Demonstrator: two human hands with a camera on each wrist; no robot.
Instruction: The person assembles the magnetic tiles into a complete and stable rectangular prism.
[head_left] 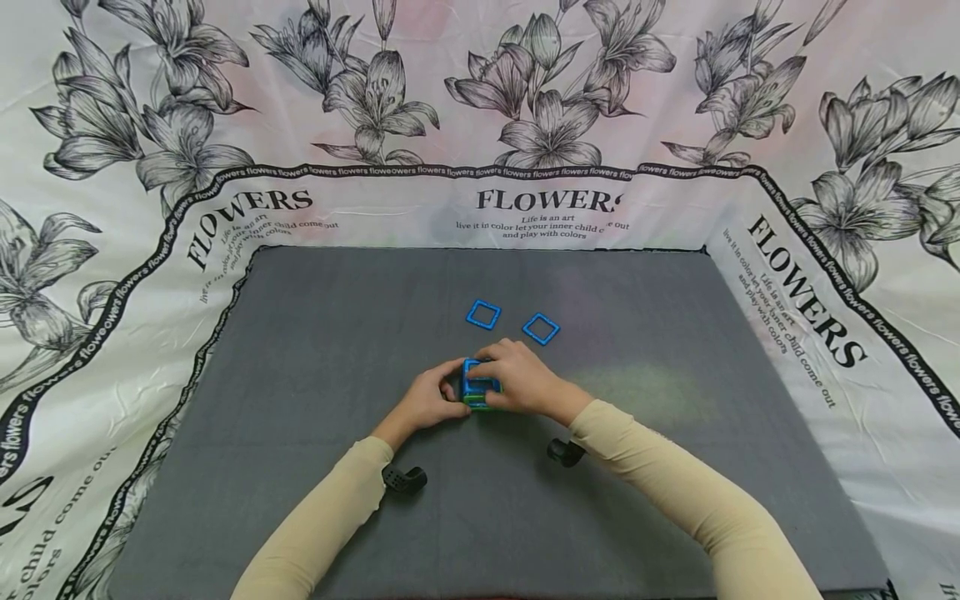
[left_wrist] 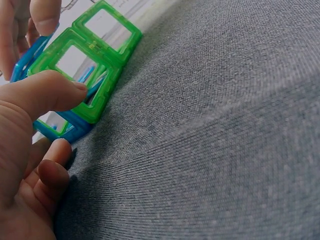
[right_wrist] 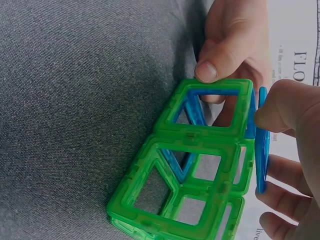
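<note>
Both hands meet at a small block of green and blue square magnetic tiles [right_wrist: 197, 136] on the grey mat. My left hand [head_left: 423, 402] grips its left end, with the thumb over a green tile [left_wrist: 102, 107] and the other fingers at the far side and below. In the right wrist view my right hand [right_wrist: 295, 115] pinches a blue square tile [right_wrist: 261, 150] between thumb and fingers, upright along the block's blue-edged side. Blue tiles slant inside the green frames. From the head view, fingers cover part of the block.
Two loose blue square tiles, one on the left [head_left: 489, 306] and one on the right [head_left: 533, 337], lie flat beyond the hands. Black curved pieces hang at the left wrist [head_left: 405, 480] and right wrist [head_left: 565, 452]. Flower-printed cloth [head_left: 420, 208] borders the grey mat [head_left: 337, 308].
</note>
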